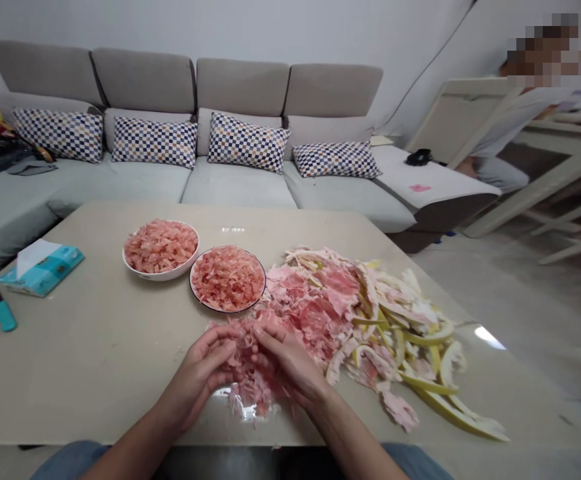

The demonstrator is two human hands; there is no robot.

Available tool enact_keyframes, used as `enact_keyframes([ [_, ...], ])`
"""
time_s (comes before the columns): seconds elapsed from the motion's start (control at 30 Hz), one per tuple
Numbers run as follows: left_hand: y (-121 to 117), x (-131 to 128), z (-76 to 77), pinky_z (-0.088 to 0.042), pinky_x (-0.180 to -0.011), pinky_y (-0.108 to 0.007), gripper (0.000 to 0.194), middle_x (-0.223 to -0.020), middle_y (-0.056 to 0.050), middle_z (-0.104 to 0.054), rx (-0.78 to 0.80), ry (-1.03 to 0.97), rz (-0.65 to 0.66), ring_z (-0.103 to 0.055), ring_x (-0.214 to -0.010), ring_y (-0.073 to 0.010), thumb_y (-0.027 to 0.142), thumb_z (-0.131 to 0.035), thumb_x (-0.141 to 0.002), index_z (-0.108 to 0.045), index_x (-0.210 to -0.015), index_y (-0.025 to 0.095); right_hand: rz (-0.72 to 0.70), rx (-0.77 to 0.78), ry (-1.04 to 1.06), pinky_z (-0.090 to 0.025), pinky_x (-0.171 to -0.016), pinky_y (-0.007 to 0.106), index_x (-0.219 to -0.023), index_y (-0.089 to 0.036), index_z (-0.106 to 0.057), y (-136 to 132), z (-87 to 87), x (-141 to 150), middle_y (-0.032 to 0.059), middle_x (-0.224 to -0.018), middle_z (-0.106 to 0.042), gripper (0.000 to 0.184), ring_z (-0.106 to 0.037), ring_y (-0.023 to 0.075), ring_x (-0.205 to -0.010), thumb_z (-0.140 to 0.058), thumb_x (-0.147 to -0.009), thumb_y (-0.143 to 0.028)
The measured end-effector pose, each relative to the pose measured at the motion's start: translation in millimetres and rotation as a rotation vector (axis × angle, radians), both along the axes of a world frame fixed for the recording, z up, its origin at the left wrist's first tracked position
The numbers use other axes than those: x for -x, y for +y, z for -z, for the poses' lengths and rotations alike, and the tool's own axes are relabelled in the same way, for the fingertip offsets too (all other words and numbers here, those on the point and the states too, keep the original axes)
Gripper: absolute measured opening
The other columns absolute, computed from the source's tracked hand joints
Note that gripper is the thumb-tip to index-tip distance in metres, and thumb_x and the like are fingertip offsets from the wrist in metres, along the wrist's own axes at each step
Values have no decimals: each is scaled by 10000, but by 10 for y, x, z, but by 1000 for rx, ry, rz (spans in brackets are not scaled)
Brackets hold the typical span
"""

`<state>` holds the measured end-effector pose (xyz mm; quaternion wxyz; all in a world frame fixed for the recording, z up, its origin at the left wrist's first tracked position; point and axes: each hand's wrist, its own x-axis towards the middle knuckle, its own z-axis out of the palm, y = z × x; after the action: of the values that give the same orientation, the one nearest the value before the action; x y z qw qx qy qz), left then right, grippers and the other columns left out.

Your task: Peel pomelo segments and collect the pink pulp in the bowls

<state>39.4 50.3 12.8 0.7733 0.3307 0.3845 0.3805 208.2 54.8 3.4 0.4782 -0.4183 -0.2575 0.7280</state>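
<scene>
The left hand (203,373) and right hand (293,367) meet above the near part of the pale surface (95,360), with the fingers of both bent inward and gripping a small pink piece (249,341) between their tips. Loose pink shreds (255,397) lie directly below the fingers. Just beyond them stands a dark-rimmed bowl (220,309) heaped with pink flakes (227,277); farther off and to the left of the fingers, a white bowl (165,275) carries a similar heap. Immediately right of the fingers spreads a pile of pink peelings (315,307), which runs into thick yellow-green rinds (435,387) farther right. Well to the left of the fingers lie a blue tissue pack (45,270) and, nearer the edge, a knife (3,310) with a teal handle. Beyond the surface extends a grey sofa (240,183) with four checked cushions (247,143); far to the right of the fingers sits another person (500,140), beside a chair back (463,117).
</scene>
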Motion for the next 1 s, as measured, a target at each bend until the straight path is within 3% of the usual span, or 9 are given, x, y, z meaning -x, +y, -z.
enact_keyframes([
  [0.17, 20, -42, 62, -360, -530, -199, 280, -685, 1, -588, -151, 261, 54, -475, -563, -89, 424, -665, -794, -658, -816, 145, -7, -129, -178, -498, -615, 197, -802, -158, -690, -44, -1, 78, -28, -680, -613, 306, -569, 80, -603, -767, -717, -442],
  [0.33, 50, -31, 45, -358, -567, -222, 261, -642, 0, -596, -256, 382, 48, -476, -574, -114, 405, -680, -759, -667, -719, 148, -29, -144, -211, -503, -621, 226, -793, -166, -683, -67, -22, 103, -25, -706, -625, 320, -580, 93, -604, -763, -706, -464],
  [0.43, 58, -20, -9, -374, -611, -229, 238, -647, 4, -588, -293, 412, 24, -488, -608, -126, 381, -677, -743, -661, -682, 152, -36, -125, -199, -504, -623, 227, -780, -159, -680, -76, -29, 100, -23, -684, -619, 336, -580, 92, -599, -772, -693, -471],
  [0.53, 63, -12, -30, -329, -539, -223, 231, -580, 34, -518, -272, 442, -9, -412, -523, -104, 377, -676, -721, -635, -654, 159, -21, -103, -193, -501, -612, 217, -787, -153, -674, -85, -20, 104, -28, -653, -610, 349, -579, 83, -572, -783, -682, -467],
  [0.7, 70, 14, 9, -257, -473, -212, 220, -524, 65, -437, -237, 450, -52, -315, -459, -81, 372, -669, -717, -608, -670, 166, -8, -118, -213, -497, -581, 218, -779, -143, -662, -97, 1, 121, -26, -630, -603, 382, -589, 88, -548, -788, -664, -486],
  [1.0, 88, 46, 18, -218, -446, -202, 237, -532, 68, -416, -251, 415, -106, -299, -460, -72, 383, -683, -719, -602, -686, 163, 0, -57, -123, -462, -526, 195, -750, -137, -656, -123, -17, 139, -33, -597, -579, 394, -559, 75, -506, -808, -639, -483],
])
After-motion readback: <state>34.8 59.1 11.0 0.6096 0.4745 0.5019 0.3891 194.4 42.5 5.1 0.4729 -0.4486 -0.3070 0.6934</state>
